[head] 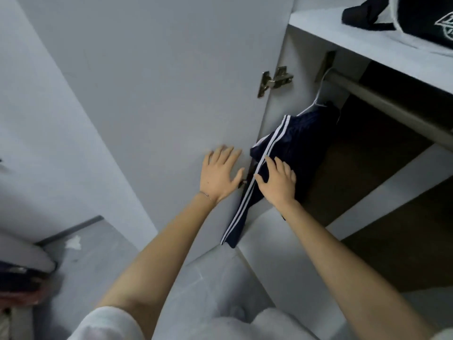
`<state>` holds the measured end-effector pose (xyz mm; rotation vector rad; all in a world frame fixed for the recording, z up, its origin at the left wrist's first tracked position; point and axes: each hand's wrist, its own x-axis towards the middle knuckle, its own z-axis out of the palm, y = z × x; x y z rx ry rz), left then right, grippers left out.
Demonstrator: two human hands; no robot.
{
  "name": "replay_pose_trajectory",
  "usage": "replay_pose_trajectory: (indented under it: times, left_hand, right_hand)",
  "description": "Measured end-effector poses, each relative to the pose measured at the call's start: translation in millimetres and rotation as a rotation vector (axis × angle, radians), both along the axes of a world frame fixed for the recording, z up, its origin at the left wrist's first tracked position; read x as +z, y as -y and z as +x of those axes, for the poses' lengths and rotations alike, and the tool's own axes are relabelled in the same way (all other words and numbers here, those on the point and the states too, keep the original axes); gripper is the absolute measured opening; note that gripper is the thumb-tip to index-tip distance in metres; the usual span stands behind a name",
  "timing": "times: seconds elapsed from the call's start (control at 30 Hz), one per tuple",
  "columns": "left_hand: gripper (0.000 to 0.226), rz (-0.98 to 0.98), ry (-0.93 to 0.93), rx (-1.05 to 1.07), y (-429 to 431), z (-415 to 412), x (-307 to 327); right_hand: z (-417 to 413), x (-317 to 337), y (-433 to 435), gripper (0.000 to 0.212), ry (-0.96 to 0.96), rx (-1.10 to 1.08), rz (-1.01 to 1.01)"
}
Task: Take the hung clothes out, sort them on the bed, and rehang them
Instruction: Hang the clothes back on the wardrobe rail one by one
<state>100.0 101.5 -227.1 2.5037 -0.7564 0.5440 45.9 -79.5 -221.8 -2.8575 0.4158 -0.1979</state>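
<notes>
Limply, navy white-striped trousers (302,143) hang on a hanger (316,100), right hand (278,184) flat on them, left hand (219,176) flat on door (159,94).

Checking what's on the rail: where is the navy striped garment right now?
Head view, centre-right: the navy striped garment hangs on a white hanger at the left end of the rail, beside the open door, with the right hand on it.

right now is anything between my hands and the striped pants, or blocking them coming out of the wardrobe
Nothing visible. The right hand touches the navy striped pants; the left hand lies flat on the open door. Their hanger is hooked on the rod.
</notes>
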Motion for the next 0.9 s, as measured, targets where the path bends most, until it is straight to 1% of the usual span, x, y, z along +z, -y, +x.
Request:
replay_pose_trajectory:
  times: [0.23,0.5,0.6,0.7,0.9]
  left_hand:
    - [0.055,0.017,0.011,0.043,-107.9,-47.1,-12.8]
    - [0.054,0.101,0.008,0.13,-262.5,-124.4,-25.3]
    - [0.054,0.108,0.006,0.212,-324.0,-147.1,-28.7]
    - [0.055,0.093,-0.042,0.337,-384.6,-165.6,-34.2]
    - [0.06,0.104,-0.135,0.609,-505.1,-195.2,-47.4]
  right_hand:
    - [-33.7,-10.4,-100.2,0.07,-0.048,0.009,0.018]
    - [-85.8,-21.4,-258.5,0.067,-0.124,0.167,0.06]
    - [-101.6,-23.5,-319.7,0.065,-0.163,0.249,0.062]
    - [-110.3,-23.2,-378.1,0.063,-0.172,0.357,0.041]
    - [-97.9,-27.2,-484.8,0.066,-0.139,0.605,-0.002]
